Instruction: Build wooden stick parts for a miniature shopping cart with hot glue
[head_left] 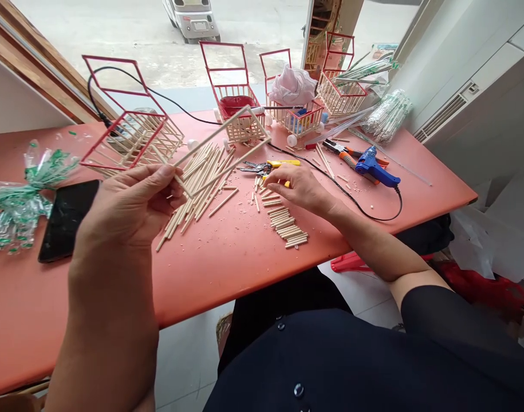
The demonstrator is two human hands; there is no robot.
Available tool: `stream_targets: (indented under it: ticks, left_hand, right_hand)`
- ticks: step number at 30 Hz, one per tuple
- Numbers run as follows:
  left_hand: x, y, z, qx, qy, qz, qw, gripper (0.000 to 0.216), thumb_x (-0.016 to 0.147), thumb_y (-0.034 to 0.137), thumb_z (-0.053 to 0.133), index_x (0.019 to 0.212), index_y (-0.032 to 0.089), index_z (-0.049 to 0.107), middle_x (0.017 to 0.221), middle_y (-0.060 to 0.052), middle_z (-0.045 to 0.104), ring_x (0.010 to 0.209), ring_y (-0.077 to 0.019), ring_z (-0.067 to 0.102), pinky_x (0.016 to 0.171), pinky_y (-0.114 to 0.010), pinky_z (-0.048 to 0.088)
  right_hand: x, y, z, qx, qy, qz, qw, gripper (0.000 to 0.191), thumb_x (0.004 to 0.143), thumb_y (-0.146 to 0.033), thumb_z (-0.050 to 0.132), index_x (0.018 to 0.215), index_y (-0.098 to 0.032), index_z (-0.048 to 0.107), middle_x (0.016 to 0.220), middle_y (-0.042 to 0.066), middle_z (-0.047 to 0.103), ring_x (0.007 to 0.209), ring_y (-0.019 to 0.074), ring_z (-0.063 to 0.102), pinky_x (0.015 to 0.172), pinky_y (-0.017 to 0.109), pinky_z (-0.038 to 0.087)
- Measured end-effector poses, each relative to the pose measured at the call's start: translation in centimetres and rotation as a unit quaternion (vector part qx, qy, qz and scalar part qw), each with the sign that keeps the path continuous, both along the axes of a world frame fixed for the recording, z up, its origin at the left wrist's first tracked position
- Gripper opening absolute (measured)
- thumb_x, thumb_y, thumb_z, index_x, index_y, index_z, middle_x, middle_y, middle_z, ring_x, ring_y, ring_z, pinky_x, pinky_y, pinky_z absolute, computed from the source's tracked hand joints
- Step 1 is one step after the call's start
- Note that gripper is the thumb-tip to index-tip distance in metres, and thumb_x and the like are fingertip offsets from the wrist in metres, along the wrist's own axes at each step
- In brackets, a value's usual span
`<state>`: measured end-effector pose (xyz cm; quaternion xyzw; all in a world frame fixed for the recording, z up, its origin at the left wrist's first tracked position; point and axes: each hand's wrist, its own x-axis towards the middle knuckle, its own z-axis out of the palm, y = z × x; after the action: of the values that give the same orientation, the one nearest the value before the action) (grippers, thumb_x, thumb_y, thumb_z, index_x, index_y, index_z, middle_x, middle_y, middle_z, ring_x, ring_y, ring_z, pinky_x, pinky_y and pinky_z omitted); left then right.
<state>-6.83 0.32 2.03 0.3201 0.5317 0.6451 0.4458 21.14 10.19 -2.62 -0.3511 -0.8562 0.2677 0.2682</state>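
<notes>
My left hand (137,206) is closed in a pinch on one end of a rectangular wooden stick frame (219,137), raised above the table. Beneath the frame lies a loose pile of long pale wooden sticks (201,186). My right hand (298,186) is low over the table, fingers curled together at the top of a row of short cut sticks (283,220). Whatever its fingertips pinch is too small to make out. Yellow-handled wire cutters (262,167) lie right behind this hand, which partly covers their handles.
Several small stick carts with red handles, one a cart (137,137) at left, line the back of the pink table (210,280). A blue glue gun (375,166), its cord and orange-handled pliers (341,153) lie right. A phone (68,217) and plastic wrappers (34,194) are left.
</notes>
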Motion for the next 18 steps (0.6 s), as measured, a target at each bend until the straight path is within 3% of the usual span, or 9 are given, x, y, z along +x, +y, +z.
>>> stream_targets:
  ticks: [3,6,11,15,18]
  left_hand:
    - [-0.7,-1.3,0.7,0.009,-0.008,0.049,0.999,0.028,0.058,0.020,0.103,0.066,0.015,0.077,0.062,-0.002,0.062,0.061,-0.0112,0.058,0.052,-0.021,0.052]
    - [-0.8,-3.3,0.4,0.012,0.022,0.051,0.998,0.027,0.058,0.022,0.104,0.069,0.018,0.080,0.075,-0.004,0.072,0.066,-0.0115,0.060,0.055,-0.022,0.054]
    - [-0.6,-6.4,-2.0,-0.067,0.055,0.016,0.996,0.023,0.057,0.028,0.102,0.068,0.021,0.083,0.065,-0.002,0.065,0.059,-0.0104,0.055,0.051,-0.021,0.048]
    - [-0.4,-8.0,-3.7,-0.107,0.044,-0.007,0.993,0.029,0.051,0.032,0.104,0.068,0.020,0.083,0.064,-0.003,0.066,0.057,-0.0098,0.055,0.050,-0.019,0.047]
    - [0.0,-8.8,-4.4,-0.108,0.074,-0.014,0.991,0.030,0.057,0.038,0.102,0.065,0.020,0.080,0.060,-0.003,0.064,0.053,-0.0097,0.052,0.047,-0.019,0.041]
  right_hand:
    - [0.1,-0.1,0.2,0.026,-0.071,-0.004,0.997,0.013,0.103,-0.018,0.070,0.102,-0.017,0.083,0.107,0.009,0.081,0.098,0.0207,0.067,0.094,0.032,0.044]
    - [0.5,-0.7,1.2,0.054,-0.112,0.012,0.992,0.015,0.106,-0.020,0.068,0.102,-0.018,0.082,0.111,0.010,0.080,0.103,0.0219,0.066,0.092,0.032,0.042]
    - [0.1,-2.4,2.9,0.082,-0.231,0.064,0.967,0.018,0.105,-0.015,0.066,0.096,-0.016,0.082,0.107,0.010,0.079,0.096,0.0214,0.064,0.078,0.033,0.035]
    - [-0.9,-3.0,3.7,0.102,-0.321,0.063,0.940,0.017,0.101,-0.010,0.066,0.095,-0.015,0.081,0.110,0.013,0.081,0.092,0.0208,0.063,0.071,0.034,0.029]
    - [-1.5,-2.7,3.8,0.125,-0.370,0.080,0.917,0.018,0.099,-0.008,0.065,0.095,-0.015,0.081,0.103,0.013,0.082,0.087,0.0211,0.062,0.069,0.036,0.027]
